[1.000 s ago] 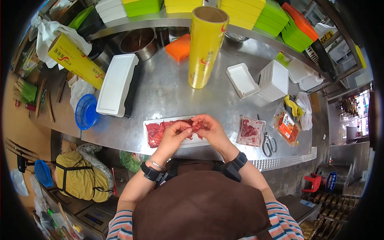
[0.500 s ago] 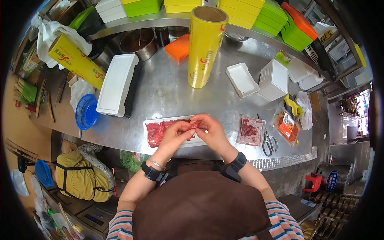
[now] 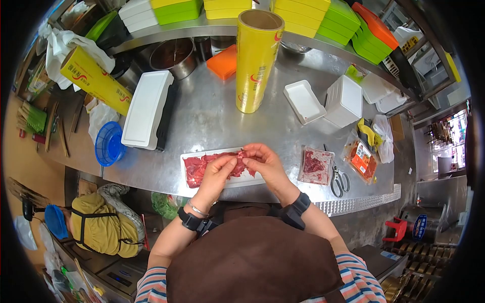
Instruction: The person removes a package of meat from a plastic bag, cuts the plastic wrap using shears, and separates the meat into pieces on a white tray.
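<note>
A long white tray (image 3: 242, 182) lies near the front edge of the steel table, its left and middle part covered with raw red meat slices (image 3: 196, 170). Above the tray's right half, my left hand (image 3: 220, 169) and my right hand (image 3: 263, 160) pinch one slice of meat (image 3: 240, 159) between thumbs and fingers. My hands are close together, and the slice hangs between them over the tray. Right of my hands is a clear plastic pack of red meat (image 3: 316, 165), with scissors (image 3: 340, 182) beside it.
A tall yellow film roll (image 3: 258, 60) stands mid-table. A white-lidded box (image 3: 146, 108) and a blue basket (image 3: 109, 143) are at left. White trays (image 3: 344, 101) and an orange-labelled packet (image 3: 361, 159) are at right. Behind the table's left end, a person (image 3: 103, 222) in yellow bends down.
My hands have shifted slightly, and the slice between them is spread out more, lower over the tray. The view has moved a little.
</note>
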Motion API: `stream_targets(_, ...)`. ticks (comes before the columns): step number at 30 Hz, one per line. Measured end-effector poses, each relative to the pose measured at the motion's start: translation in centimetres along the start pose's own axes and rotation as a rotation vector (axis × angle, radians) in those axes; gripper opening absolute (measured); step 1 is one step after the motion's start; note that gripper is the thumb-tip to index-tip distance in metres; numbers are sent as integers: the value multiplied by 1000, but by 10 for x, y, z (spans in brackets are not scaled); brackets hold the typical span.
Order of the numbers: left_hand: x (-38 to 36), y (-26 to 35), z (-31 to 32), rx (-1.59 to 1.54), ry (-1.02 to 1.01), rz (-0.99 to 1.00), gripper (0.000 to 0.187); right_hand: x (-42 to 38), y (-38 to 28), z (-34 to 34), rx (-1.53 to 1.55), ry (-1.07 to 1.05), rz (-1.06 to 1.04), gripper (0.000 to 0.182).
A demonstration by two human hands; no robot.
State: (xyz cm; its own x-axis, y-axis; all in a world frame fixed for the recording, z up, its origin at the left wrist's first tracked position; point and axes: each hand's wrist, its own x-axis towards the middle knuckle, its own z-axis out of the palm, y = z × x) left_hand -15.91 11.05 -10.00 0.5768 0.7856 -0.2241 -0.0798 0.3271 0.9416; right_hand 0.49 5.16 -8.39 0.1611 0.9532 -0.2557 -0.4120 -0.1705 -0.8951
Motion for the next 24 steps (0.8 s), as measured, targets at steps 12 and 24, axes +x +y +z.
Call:
stream_targets(12,1,-2,3,122,57,85,20,0,-6,4,-744,99,-374,10)
stream_targets(24,0,-5,-1,-158,106,-82,15,3,11,-14,44,17,99,7)
